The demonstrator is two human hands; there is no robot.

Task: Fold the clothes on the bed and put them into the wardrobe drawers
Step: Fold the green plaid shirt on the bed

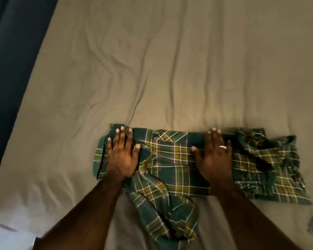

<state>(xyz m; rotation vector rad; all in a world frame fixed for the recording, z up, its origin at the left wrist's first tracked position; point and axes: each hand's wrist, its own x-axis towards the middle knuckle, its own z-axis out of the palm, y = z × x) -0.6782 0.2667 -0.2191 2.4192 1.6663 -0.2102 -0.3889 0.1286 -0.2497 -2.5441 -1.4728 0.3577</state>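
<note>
One green and yellow plaid shirt (172, 165) lay on the bed (152, 69), near its front edge, folded into a band whose long axis ran left to right across the view. A loose sleeve (170, 213) trailed from the band's middle down toward the person, and the right end was bunched and rumpled. The left hand (120, 156) pressed flat on the left end of the shirt, fingers straight and spread, pointing away from the person. The right hand (213, 157), wearing one ring (222, 147), pressed flat right of the middle, fingers likewise straight. Neither grip pinched any cloth. A tan, wrinkled sheet covered the bed.
</note>
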